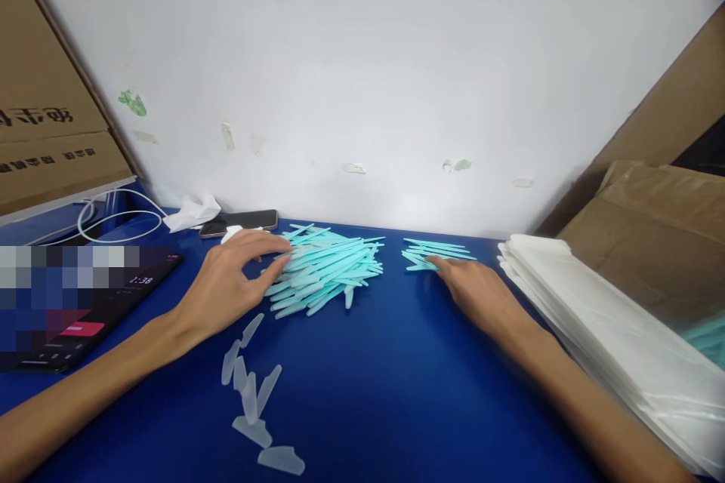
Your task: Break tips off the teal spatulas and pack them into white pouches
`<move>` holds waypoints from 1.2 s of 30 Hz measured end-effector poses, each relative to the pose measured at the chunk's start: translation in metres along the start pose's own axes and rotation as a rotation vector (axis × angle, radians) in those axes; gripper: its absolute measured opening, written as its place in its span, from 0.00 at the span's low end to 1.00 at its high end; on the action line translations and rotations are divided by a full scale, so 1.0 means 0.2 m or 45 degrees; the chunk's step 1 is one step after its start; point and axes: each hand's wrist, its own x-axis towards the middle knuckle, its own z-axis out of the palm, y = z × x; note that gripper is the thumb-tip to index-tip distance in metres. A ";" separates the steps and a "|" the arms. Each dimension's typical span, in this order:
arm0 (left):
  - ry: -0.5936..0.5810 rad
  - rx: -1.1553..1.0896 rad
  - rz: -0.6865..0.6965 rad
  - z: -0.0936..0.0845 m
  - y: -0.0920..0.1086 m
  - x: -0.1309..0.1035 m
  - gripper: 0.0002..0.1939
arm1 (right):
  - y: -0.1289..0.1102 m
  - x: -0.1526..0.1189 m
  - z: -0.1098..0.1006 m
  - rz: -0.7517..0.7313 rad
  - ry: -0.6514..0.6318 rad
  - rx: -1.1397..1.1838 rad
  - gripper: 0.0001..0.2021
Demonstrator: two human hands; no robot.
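A heap of slim turquoise eyebrow razors, several with frosted covers over their ends, lies on the blue table near the wall. At the heap's left edge is my left hand, its thumb and forefinger curved and apart, their tips touching the outermost razors. To the right, a smaller group of razors lies roughly parallel. My right hand is over the near side of that group, fingertips together on a razor; its other fingers are partly hidden. Several loose translucent blade covers are scattered in front of my left hand.
A dark phone and crumpled tissue lie by the wall. A large lit screen device and white cable are at left. White plastic bags are stacked at right beside a cardboard box. Another carton stands left.
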 end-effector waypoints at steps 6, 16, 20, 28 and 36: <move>-0.754 -0.097 -0.017 -0.19 0.10 0.06 0.11 | -0.07 0.02 -0.07 -0.074 -0.224 -0.164 0.31; -1.348 -0.350 -0.081 -0.15 0.13 -0.05 0.07 | -0.07 0.01 -0.08 -0.074 -0.097 -0.204 0.26; -1.319 -0.408 -0.093 -0.11 0.11 -0.06 0.06 | -0.10 0.01 -0.10 -0.090 -0.018 -0.172 0.17; -1.159 -0.351 -0.079 -0.12 0.19 -0.04 0.12 | -0.24 -0.02 -0.14 -0.159 0.052 0.225 0.15; -1.003 -0.430 -0.169 -0.10 0.24 -0.02 0.13 | -0.32 -0.04 -0.15 -0.271 0.117 0.485 0.14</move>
